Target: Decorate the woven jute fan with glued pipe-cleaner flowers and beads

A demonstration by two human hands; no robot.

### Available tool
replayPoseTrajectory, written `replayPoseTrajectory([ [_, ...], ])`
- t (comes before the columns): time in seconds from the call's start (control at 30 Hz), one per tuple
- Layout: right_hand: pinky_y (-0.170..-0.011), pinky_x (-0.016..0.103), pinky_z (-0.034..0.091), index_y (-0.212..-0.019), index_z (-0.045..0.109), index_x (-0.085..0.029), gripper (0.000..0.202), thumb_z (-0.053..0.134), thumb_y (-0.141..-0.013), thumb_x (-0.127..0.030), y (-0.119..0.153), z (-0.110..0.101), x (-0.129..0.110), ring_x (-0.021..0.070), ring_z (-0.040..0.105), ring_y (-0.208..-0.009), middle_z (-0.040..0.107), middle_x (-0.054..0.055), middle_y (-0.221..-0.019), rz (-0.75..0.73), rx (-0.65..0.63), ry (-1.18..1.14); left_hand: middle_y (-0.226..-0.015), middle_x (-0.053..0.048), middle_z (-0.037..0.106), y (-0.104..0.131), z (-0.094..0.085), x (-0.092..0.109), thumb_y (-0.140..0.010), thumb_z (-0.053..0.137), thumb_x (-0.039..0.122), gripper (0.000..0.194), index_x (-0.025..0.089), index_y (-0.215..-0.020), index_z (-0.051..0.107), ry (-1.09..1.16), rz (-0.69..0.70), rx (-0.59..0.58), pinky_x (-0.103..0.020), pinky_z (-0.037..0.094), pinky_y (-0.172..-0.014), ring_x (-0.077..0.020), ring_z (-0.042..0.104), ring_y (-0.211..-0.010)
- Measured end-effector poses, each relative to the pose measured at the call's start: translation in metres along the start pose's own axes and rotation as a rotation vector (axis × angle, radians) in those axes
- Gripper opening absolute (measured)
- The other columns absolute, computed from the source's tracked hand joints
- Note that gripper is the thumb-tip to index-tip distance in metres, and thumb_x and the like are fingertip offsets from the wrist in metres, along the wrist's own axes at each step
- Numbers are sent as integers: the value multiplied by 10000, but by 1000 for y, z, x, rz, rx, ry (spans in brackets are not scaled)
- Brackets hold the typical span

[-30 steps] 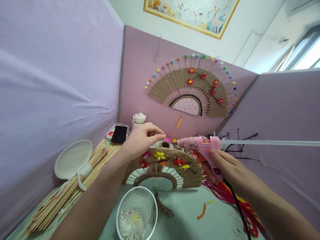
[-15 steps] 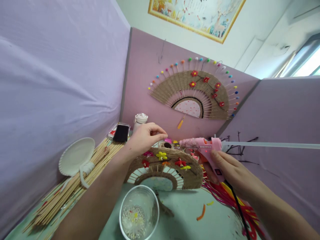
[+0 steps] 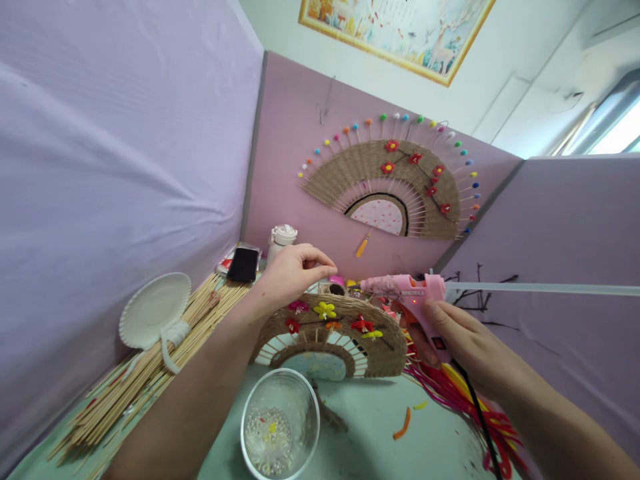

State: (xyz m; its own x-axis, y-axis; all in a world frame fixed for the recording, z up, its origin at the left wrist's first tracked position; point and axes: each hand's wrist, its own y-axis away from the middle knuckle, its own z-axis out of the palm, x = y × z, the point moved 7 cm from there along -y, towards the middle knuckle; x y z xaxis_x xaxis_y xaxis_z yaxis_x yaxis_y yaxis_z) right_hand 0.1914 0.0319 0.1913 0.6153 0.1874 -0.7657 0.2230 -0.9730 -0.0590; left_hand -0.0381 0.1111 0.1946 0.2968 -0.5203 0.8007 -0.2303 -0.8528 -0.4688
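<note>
My right hand (image 3: 450, 333) grips a pink hot glue gun (image 3: 407, 290), its nozzle pointing left and a long clear glue stick (image 3: 530, 288) sticking out of its back. A small red light glows on its side. Close to the nozzle, my left hand (image 3: 303, 270) is closed in a pinch, thumb against fingers; whatever it holds is too small to make out. Below both hands a woven twine fan (image 3: 385, 353) stands on the table, with pink, red, yellow and orange flowers on it. In front of the fan, a clear plastic cup (image 3: 280, 423) holds pearly beads.
On the left lie a bundle of thin sticks (image 3: 145, 393), a white scalloped plate (image 3: 155, 310) and a black phone (image 3: 243, 265). A white bottle (image 3: 281, 243) stands behind. Colourful fuzzy stems (image 3: 465, 393) and dark twigs (image 3: 480, 293) are at right. A larger fan (image 3: 345, 173) hangs on the pink panel.
Almost nothing differs. The whole view has shifted very slightly, while both hands and the glue gun keep their places relative to the fan.
</note>
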Motion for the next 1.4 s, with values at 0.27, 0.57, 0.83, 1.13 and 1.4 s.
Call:
replayPoseTrajectory([
  [0.27, -491, 269, 349, -594, 530, -215, 596, 344, -946, -658, 0, 0, 0, 144, 434, -527, 500, 10, -550, 11, 15, 9, -791, -39, 711, -1, 2, 0, -777, 663, 345, 197, 178, -802, 764, 2, 9, -11, -291, 430, -668, -156, 573, -723],
  [0.57, -501, 278, 324, -684, 541, -226, 506, 399, -942, -637, 0, 2, -1, 141, 423, -507, 511, -11, -523, 15, 24, -85, -801, -39, 714, -1, 3, -1, -774, 668, 318, 181, 168, -804, 763, 0, 3, -19, -284, 421, -662, -150, 571, -716],
  [0.83, -506, 286, 326, -651, 532, -233, 524, 385, -937, -647, 0, 2, -3, 152, 415, -507, 509, -3, -523, 6, 18, -50, -802, -42, 720, -1, 3, -1, -773, 662, 334, 189, 175, -800, 761, 9, 14, -23, -295, 443, -691, -161, 587, -736],
  [1.13, -503, 286, 326, -672, 532, -232, 520, 380, -937, -652, 0, 1, -2, 149, 420, -500, 506, -6, -519, 16, 26, -41, -787, -37, 716, -1, 3, -2, -768, 667, 337, 187, 177, -787, 764, 4, 10, -19, -287, 434, -672, -157, 583, -723],
  [1.4, -510, 284, 319, -635, 523, -228, 541, 370, -943, -645, 0, 1, -3, 149, 402, -507, 508, 1, -531, 12, 16, -21, -795, -40, 721, -1, 4, -3, -765, 666, 342, 196, 173, -793, 760, 26, 5, -20, -290, 440, -674, -159, 584, -727],
])
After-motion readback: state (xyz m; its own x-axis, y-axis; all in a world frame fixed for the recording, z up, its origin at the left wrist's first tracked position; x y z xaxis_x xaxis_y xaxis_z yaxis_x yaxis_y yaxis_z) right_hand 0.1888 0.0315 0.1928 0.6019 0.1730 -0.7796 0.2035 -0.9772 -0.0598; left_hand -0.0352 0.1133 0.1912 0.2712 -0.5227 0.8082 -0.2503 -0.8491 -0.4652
